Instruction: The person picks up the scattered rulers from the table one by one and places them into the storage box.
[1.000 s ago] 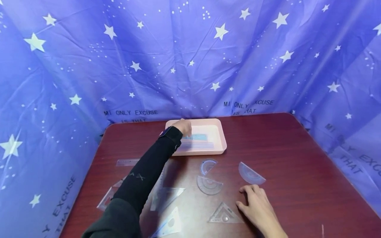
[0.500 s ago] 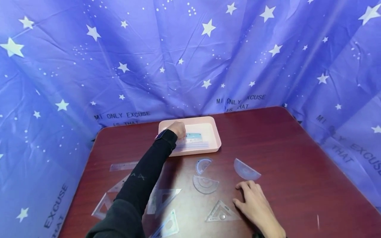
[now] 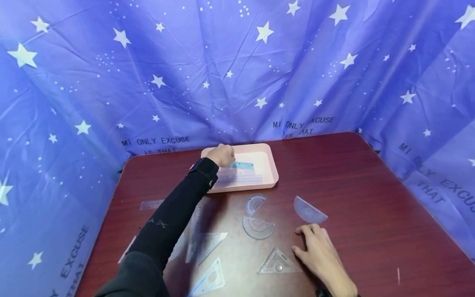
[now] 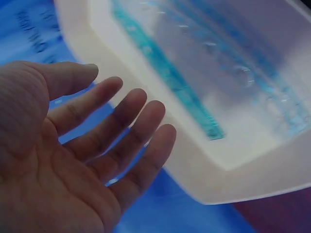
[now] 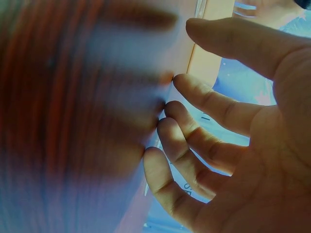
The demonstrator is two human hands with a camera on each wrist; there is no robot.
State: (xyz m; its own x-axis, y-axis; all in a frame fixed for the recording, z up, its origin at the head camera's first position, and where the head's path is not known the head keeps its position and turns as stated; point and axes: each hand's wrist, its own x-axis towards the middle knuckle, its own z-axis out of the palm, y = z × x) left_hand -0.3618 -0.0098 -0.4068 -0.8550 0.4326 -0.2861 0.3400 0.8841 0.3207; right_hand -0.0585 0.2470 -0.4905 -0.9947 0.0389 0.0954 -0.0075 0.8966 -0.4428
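Observation:
My left hand [image 3: 222, 155] is over the left part of the pale pink tray [image 3: 273, 175]. In the left wrist view its fingers are loosely bent, with nothing between them. Inside the tray lie a teal ruler [image 4: 170, 77] and several clear rulers [image 3: 241, 179], blurred in the wrist view. My right hand [image 3: 320, 253] rests its fingertips on the table, holding nothing. Just beyond it is a clear protractor [image 3: 309, 210], and left of it lies a clear set square [image 3: 277, 264] with a round knob.
Two more protractors, one blue-marked [image 3: 255, 203] and one clear [image 3: 258, 228], lie in front of the tray. A blue-edged set square [image 3: 211, 278] and other clear pieces sit near the left arm, partly covered by the sleeve [image 3: 163, 222]. A starry blue curtain [image 3: 208, 62] surrounds the table [image 3: 371, 206].
Over the tray, my left hand has shifted slightly, first toward the near side and then back toward the far rim. The head view has turned a little. My right hand stays in place.

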